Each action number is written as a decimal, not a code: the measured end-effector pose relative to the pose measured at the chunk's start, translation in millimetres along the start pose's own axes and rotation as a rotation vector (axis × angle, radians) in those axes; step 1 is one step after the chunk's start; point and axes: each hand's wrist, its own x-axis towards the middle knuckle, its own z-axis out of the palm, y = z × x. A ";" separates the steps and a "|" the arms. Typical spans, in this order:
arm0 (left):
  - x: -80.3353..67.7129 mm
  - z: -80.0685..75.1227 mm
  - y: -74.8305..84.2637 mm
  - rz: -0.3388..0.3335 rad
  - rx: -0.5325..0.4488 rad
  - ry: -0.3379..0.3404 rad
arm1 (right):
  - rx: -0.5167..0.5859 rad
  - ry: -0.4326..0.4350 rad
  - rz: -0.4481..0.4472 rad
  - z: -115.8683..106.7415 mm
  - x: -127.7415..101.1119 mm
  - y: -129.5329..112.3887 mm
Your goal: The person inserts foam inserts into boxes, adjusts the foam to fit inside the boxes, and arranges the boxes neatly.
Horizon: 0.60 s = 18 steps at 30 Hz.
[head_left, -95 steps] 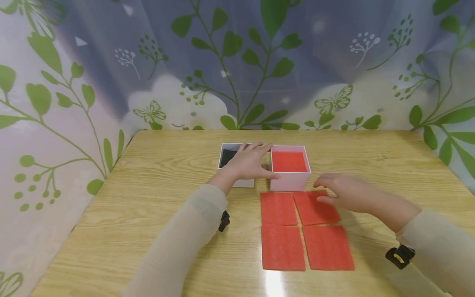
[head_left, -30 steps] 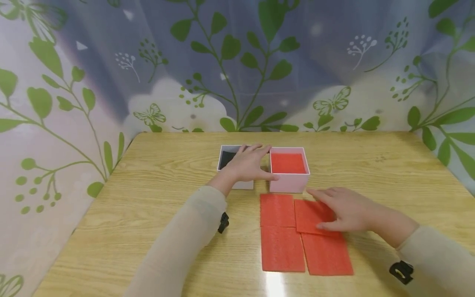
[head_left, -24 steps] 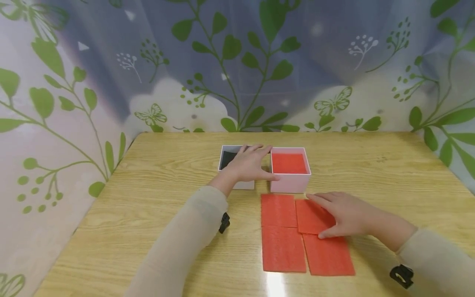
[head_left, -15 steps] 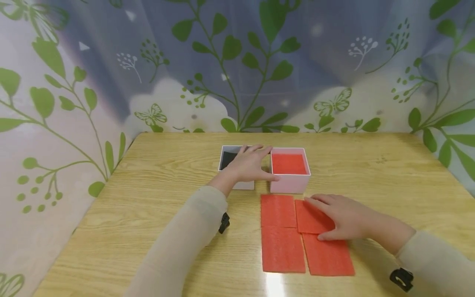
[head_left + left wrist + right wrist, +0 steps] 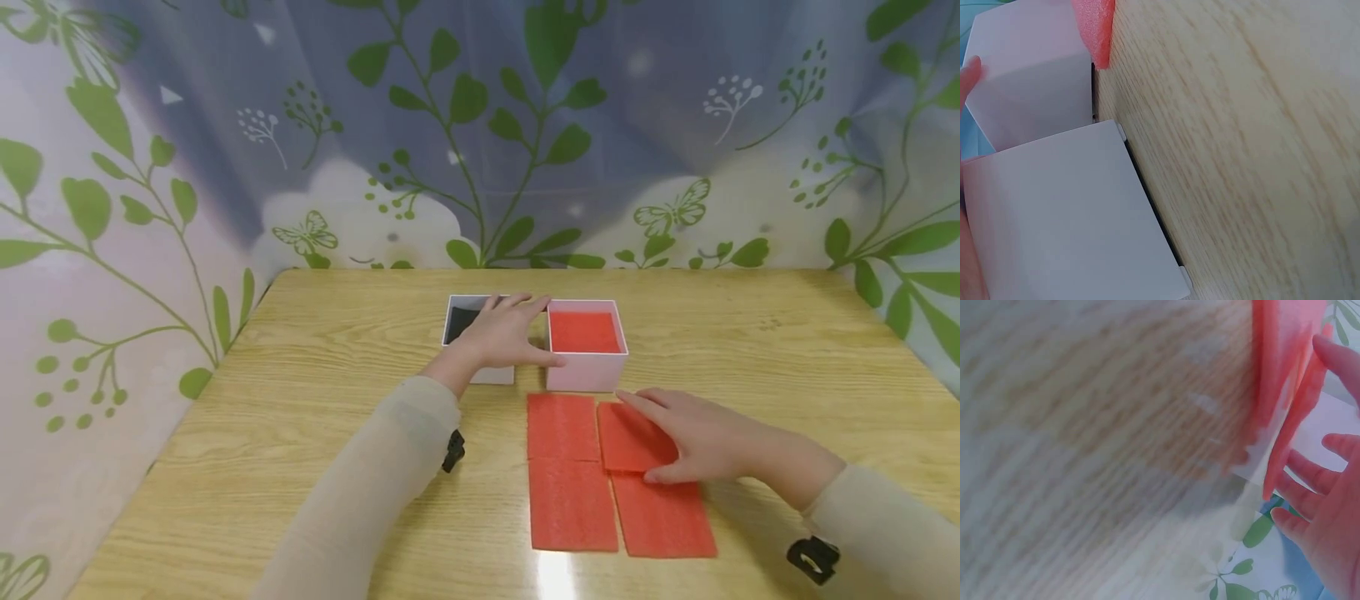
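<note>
My left hand [image 5: 502, 333] rests with straight fingers on the white box [image 5: 459, 321] with a black inside, its thumb against the pink box [image 5: 585, 371] beside it. That pink box has a red sheet [image 5: 585, 331] lying in it. Several red sheets lie on the table in front of the boxes. My right hand [image 5: 697, 433] lies on the upper right sheet [image 5: 630, 433], fingers on top and thumb at its near edge. The right wrist view shows this sheet [image 5: 1285, 375] lifted at one edge between thumb and fingers [image 5: 1310, 469]. In the left wrist view both boxes [image 5: 1072, 219] stand side by side.
The wooden table [image 5: 300, 400] has a curtain with green leaves behind it and at both sides. Another red sheet [image 5: 562, 425] and two lower ones [image 5: 572, 504] lie flat near the front edge. A light glare sits on the table below them.
My right hand has come down onto the upper right sheet, turned it and drawn it back over the lower right sheet. The left hand has stayed on the white box.
</note>
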 end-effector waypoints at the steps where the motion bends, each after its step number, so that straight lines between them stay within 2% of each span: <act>1: 0.0 0.3 0.1 0.001 0.001 -0.001 | 0.002 0.000 0.007 -1.0 -0.4 -0.7; 6: -0.6 1.0 0.4 0.000 -0.004 -0.006 | -0.024 0.016 0.007 -13.0 -0.6 -6.8; 18: 0.7 1.7 0.4 0.000 -0.011 0.000 | -0.023 0.142 -0.062 -50.4 -0.8 -13.6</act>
